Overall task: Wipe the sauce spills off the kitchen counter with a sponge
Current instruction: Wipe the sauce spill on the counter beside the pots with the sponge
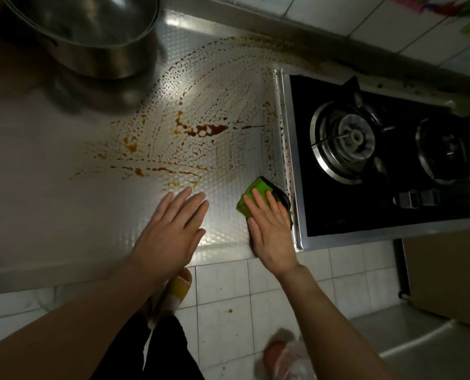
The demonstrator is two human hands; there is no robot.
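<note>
Brown-orange sauce (201, 130) is smeared in curved streaks and small droplets across the shiny metal counter (36, 160). A green sponge with a dark underside (251, 190) lies near the counter's front edge, right beside the stove. My right hand (272, 231) presses flat on top of the sponge, fingers spread over it. My left hand (170, 229) rests flat on the counter to the left of the sponge, fingers together, holding nothing. The thickest pool of sauce sits beyond both hands, near the counter's middle.
A large steel pot (91, 37) stands at the back left. A black two-burner gas stove (379, 160) borders the counter on the right. White tiled wall runs behind. Below are tiled floor, my feet in slippers, and a plastic bag (288, 355).
</note>
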